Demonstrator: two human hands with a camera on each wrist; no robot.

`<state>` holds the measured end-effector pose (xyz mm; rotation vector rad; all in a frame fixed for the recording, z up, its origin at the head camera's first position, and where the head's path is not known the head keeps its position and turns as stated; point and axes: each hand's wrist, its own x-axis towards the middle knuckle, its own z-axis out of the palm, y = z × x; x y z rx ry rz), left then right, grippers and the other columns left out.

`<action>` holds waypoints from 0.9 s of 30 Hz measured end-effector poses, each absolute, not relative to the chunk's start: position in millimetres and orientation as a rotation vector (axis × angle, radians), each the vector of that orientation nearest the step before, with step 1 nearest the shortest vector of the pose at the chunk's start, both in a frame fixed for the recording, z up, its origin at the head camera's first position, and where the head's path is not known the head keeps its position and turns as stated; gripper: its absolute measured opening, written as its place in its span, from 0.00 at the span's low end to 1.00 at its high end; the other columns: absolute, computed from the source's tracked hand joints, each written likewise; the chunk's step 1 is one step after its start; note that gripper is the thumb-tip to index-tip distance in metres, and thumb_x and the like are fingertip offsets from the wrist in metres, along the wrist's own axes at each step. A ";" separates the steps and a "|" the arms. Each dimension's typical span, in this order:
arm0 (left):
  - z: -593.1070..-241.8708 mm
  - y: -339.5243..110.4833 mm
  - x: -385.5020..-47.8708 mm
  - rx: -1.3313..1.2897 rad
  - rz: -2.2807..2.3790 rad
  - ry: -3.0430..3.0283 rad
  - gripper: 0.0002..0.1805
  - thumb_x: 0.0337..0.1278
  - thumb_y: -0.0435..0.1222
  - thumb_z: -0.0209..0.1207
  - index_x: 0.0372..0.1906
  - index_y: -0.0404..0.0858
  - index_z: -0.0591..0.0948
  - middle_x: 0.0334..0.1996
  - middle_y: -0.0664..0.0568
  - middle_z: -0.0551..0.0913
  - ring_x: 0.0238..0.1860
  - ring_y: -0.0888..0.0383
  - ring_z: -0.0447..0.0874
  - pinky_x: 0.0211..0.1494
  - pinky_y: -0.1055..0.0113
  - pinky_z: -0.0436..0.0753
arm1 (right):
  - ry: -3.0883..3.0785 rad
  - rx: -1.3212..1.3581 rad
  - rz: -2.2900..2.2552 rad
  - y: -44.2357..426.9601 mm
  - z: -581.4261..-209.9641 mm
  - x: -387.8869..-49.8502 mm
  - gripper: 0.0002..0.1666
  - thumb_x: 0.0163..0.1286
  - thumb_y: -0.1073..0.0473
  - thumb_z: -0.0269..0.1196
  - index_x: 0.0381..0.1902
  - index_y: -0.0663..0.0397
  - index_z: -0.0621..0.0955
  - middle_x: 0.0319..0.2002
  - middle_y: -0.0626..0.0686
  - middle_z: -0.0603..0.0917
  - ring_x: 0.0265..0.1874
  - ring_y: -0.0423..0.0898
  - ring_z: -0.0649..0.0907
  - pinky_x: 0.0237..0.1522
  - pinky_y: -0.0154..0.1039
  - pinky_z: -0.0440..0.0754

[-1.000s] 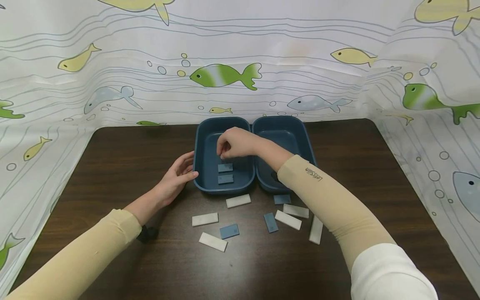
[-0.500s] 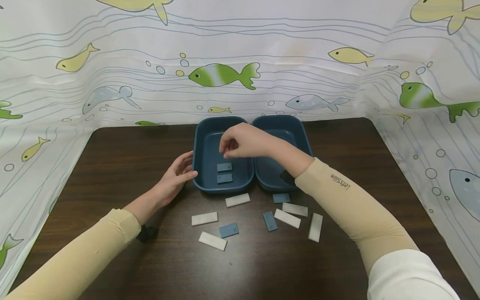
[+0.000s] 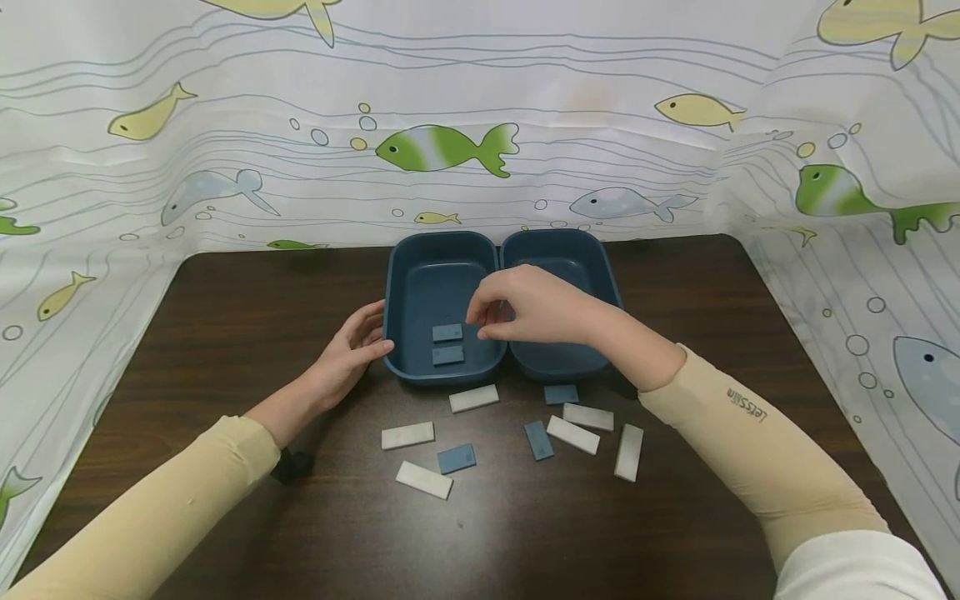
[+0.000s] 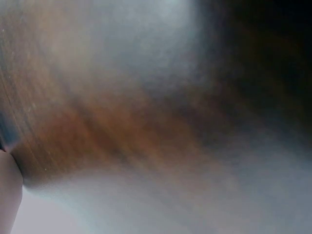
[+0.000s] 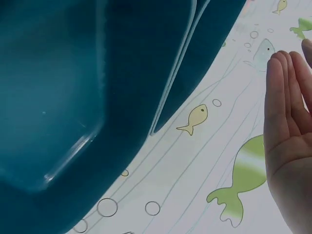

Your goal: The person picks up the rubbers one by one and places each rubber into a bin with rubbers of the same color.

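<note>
My left hand (image 3: 341, 362) holds the left blue tray (image 3: 420, 292) at its left side, thumb on the rim and fingers outside. Two blue tiles (image 3: 447, 333) lie one in front of the other inside that tray. Over the tray's right part hovers my right hand (image 3: 532, 308), fingers loosely bent and nothing seen in them. In the right wrist view the same hand (image 5: 292, 141) has rather straight fingers beside a blue tray (image 5: 131, 73). Only a bit of skin (image 4: 9, 190) shows in the blurred left wrist view.
The right blue tray (image 3: 573, 358) stands against the left one, partly behind my right arm. On the dark table (image 3: 300, 533) in front lie several white tiles (image 3: 407, 436) and three blue tiles (image 3: 457, 459). A fish-patterned sheet (image 3: 465, 75) hangs behind.
My right hand has moved right from the middle of the left tray, its forearm swinging to the right and uncovering the rightmost white tile. My left hand keeps its hold on the tray.
</note>
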<state>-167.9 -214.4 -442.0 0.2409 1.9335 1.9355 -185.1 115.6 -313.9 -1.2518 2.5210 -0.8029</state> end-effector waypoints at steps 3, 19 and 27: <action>-442.7 -214.6 -168.2 0.240 1.942 1.934 0.38 0.78 0.30 0.55 0.85 0.41 0.54 0.81 0.38 0.57 0.70 0.62 0.68 0.69 0.76 0.70 | 2.568 -1.253 -0.810 124.6 -315.4 -175.1 0.10 0.69 0.62 0.75 0.47 0.54 0.90 0.45 0.51 0.91 0.41 0.43 0.88 0.49 0.40 0.89; -442.1 -214.1 -168.8 0.238 1.927 1.942 0.39 0.79 0.31 0.55 0.85 0.40 0.52 0.82 0.39 0.57 0.71 0.60 0.67 0.70 0.75 0.69 | 2.607 -1.254 -0.871 168.5 -333.3 -135.8 0.13 0.64 0.65 0.77 0.45 0.50 0.89 0.43 0.48 0.90 0.39 0.38 0.89 0.45 0.39 0.90; -441.8 -213.9 -168.3 0.225 1.934 1.937 0.38 0.78 0.31 0.55 0.85 0.42 0.54 0.81 0.40 0.58 0.72 0.59 0.67 0.70 0.75 0.69 | 2.618 -1.206 -0.887 186.2 -348.4 -125.6 0.14 0.63 0.66 0.77 0.45 0.48 0.90 0.43 0.47 0.90 0.39 0.36 0.88 0.45 0.38 0.90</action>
